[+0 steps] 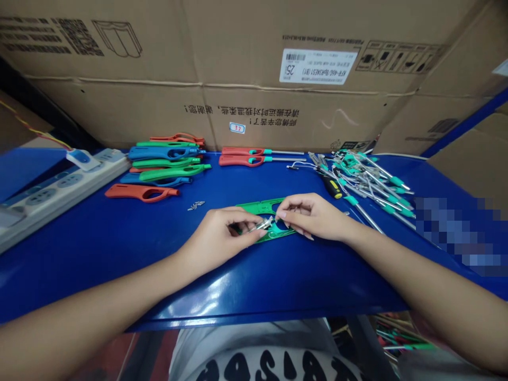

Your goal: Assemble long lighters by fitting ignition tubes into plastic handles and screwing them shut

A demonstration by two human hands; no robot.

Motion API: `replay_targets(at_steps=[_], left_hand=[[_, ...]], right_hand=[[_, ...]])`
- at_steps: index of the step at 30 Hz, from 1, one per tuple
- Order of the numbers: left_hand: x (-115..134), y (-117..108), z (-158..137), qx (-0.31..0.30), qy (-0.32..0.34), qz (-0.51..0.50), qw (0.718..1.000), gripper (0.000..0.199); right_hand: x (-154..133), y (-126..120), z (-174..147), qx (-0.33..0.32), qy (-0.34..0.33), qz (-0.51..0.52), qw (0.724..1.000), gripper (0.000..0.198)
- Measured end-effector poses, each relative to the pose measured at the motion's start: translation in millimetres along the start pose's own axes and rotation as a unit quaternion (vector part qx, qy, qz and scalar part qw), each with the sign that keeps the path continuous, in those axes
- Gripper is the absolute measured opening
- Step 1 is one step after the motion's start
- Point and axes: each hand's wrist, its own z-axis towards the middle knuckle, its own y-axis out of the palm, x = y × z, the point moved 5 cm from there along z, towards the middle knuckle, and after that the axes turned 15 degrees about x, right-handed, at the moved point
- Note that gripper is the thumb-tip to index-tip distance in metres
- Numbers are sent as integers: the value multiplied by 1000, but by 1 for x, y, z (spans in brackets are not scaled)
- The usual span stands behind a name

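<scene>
At the middle of the table, my left hand (228,230) pinches a small clear and metallic lighter tank (260,226) between thumb and fingers. My right hand (311,216) is closed, its thumb and fingertips pinched together close to the tank's end; whatever they hold is too small to make out. Two green lighter casing halves (257,205) lie open on the table beneath both hands, partly covered by them. Left of my left hand is a little heap of screws (196,206).
Red, blue and green lighter casings (143,191) are stacked at the back left, beside a power strip (67,182). Two red lighters (242,160) lie at the back. On the right are metal lighter rods (371,177) and a screwdriver (332,186). Cardboard (159,100) stands behind.
</scene>
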Motion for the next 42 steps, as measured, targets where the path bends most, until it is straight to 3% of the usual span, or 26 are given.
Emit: replay_targets(at_steps=[5, 15, 42], left_hand=[[-8, -1, 3, 6, -44, -30, 999, 23], [-3, -2, 4, -22, -20, -34, 999, 23], [0, -1, 3, -35, -12, -28, 999, 22]], right_hand=[[3, -3, 0, -69, 2, 54, 996, 35], [2, 4, -8, -96, 17, 17, 995, 45], [1, 2, -8, -91, -4, -22, 996, 42]])
